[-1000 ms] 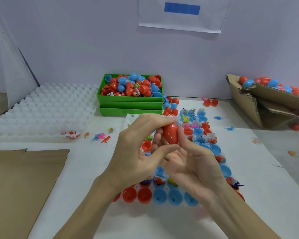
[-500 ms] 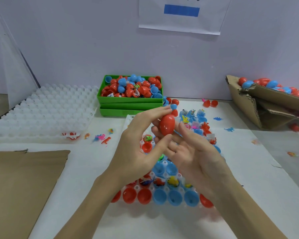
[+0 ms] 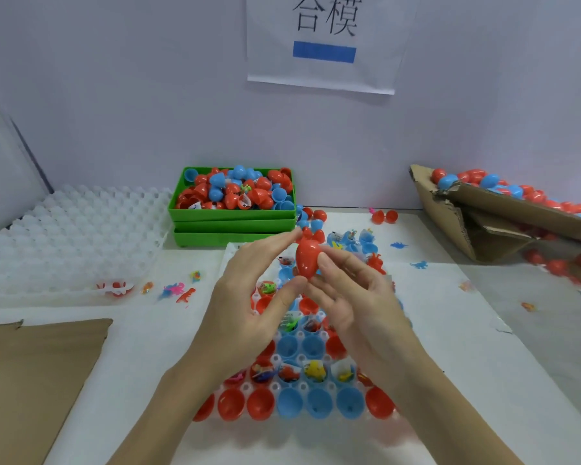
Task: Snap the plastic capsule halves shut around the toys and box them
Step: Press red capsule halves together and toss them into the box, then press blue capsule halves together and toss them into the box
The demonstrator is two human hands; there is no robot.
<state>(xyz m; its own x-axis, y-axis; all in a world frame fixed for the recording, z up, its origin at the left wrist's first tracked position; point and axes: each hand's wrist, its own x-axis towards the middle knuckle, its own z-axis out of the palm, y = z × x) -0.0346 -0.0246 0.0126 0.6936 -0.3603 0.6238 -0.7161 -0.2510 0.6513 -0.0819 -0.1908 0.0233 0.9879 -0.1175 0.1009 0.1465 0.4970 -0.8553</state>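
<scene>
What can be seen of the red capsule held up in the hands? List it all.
The red capsule is a glossy, egg-shaped plastic shell, both halves red and closed together, with highlights on its smooth skin. It stands roughly upright in the air above the capsule tray, narrower end up. The left hand pinches it top and bottom between forefinger and thumb; the right hand touches its right side with its fingertips. Nothing inside shows.

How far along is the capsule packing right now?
Done: closed capsules fill the cardboard box. In hand: the left hand pinches a closed red capsule, the right hand touching it. Left: open halves and toys in the white tray and green bin.
</scene>
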